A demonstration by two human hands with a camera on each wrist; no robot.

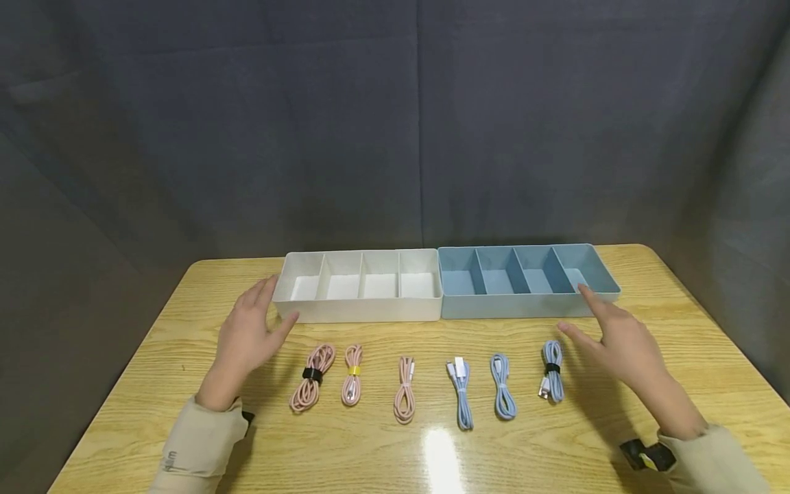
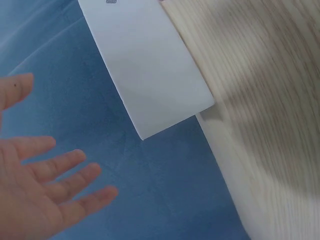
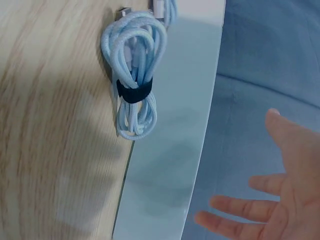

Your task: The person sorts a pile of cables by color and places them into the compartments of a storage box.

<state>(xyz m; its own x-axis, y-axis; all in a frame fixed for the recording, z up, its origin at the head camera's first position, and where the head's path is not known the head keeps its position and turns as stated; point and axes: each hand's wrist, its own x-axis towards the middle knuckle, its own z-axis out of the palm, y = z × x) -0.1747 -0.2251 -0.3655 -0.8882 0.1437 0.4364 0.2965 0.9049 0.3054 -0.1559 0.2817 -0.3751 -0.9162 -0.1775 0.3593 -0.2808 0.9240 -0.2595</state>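
My left hand (image 1: 247, 333) is at the left end of a white divided tray (image 1: 358, 311), fingers extended and thumb apart; whether it touches is unclear in the head view. In the left wrist view its spread fingers (image 2: 70, 182) hold nothing. My right hand (image 1: 629, 343) hovers by the right front corner of a blue divided tray (image 1: 518, 306), also spread and without anything in it. Nearest to it lies a coiled blue cable (image 1: 553, 370) with a black strap. A pink cable bundle (image 1: 313, 377), black-strapped too, lies right of my left hand.
Between those bundles lie a pink cable (image 1: 352, 374) with a yellow tie, another pink cable (image 1: 404, 391), and two blue cables, one left (image 1: 461, 398) and one right (image 1: 503, 387). Both trays stand end to end along the wooden table's (image 1: 345, 460) back edge, before a dark curtain (image 1: 308, 137).
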